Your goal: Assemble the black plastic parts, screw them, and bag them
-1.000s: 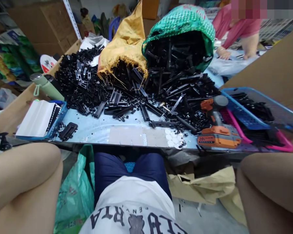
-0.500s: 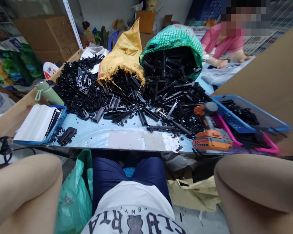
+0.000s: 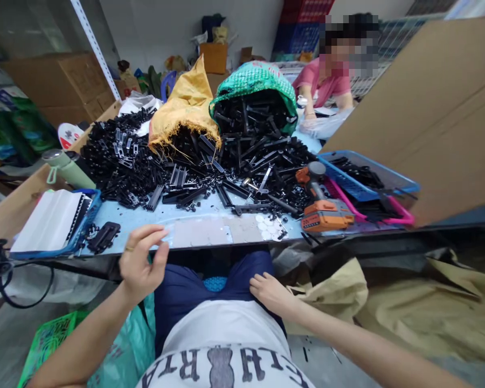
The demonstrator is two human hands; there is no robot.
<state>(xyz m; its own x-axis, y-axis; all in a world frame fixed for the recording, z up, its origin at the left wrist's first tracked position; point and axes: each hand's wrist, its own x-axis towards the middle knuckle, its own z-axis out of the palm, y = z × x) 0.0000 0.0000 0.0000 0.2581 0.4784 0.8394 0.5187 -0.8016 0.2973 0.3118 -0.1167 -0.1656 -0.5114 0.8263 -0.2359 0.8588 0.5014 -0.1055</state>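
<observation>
Glossy black plastic parts [image 3: 210,161] heaped on a smooth, shiny counter [image 3: 153,213]; woven sacks [image 3: 186,105] look rough, cardboard [image 3: 428,102] matt.

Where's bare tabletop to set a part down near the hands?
Free: the near-edge strip between the black flat part and the orange drill, just beyond the left hand, though grey pads lie there. Crowded: the black parts pile behind and the baskets to the right.

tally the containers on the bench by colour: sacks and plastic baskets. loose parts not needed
Yellow sack: 1
Green mesh sack: 1
Blue basket: 2, one right, one left
Pink basket: 1
Total: 5
Left hand and right hand touch none of them.
</observation>
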